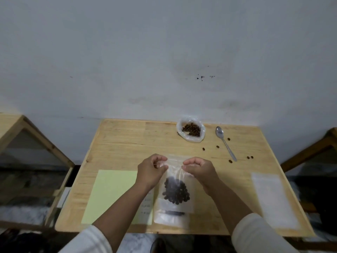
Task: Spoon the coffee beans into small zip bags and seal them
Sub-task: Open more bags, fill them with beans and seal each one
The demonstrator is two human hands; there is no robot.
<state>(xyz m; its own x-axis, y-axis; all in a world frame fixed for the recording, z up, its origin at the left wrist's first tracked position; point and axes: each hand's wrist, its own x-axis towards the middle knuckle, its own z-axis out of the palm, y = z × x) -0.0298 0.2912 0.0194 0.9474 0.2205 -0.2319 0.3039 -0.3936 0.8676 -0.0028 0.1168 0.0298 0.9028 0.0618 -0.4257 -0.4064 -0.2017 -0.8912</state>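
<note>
Head view: the wooden worktop (127,143) fills the scene, and everything else is best placed from the zip bag (176,189) lying near its front edge. A pale green sheet (113,194) lies just left of that bag, partly under it, and a stack of empty clear bags (271,198) sits well to its right. Beyond the bag, toward the wall, an open plastic pouch of coffee beans (191,129) rests, with the spoon (225,141) laid down beside it and a few loose beans (218,147) scattered round.

The bag's long axis runs away from the person, its mouth at the far end and its beans (176,191) heaped low. The left hand (152,169) pinches the mouth's left corner; the right hand (199,170) pinches the right corner, both equally near. Sealing looks like the step in hand: the strip runs crosswise between the two hands.

A white label shows through the bag's near end, its writing too blurred to read.
</note>
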